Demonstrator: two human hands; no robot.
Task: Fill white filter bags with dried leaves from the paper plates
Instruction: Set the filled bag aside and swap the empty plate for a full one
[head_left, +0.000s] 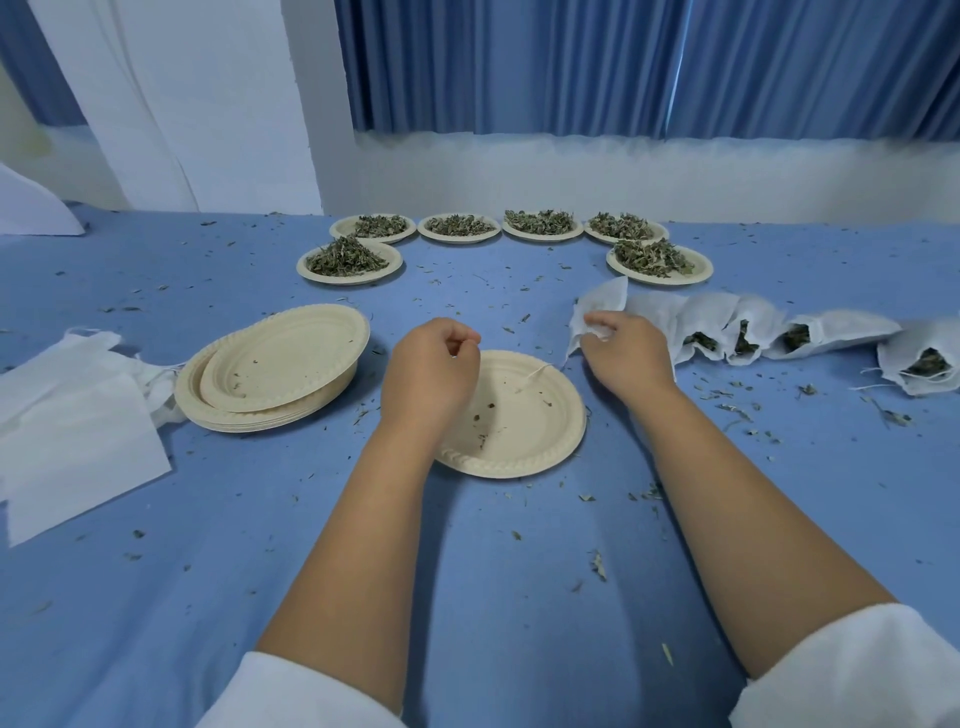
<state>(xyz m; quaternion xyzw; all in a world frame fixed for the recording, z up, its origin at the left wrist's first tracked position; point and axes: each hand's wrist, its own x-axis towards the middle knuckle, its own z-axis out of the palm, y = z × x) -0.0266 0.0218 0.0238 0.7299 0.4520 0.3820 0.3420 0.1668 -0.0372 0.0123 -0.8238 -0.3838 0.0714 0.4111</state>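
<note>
1. The left hand (431, 364) was above the nearly bare paper plate (519, 431), fingers curled against the thumb; whether they pinched anything was too small to tell.
2. The right hand (626, 356) pinched a white filter bag (602, 304) just beyond that plate; its contents were hidden.
3. Filled bags (743, 332) lay in a row toward the table's (467, 571) right edge, the last one cut off.
4. Plates of dried leaves (540, 223) lined the far edge; stacked empty plates (275, 364) and flat bags (78, 441) lay toward the left edge.
</note>
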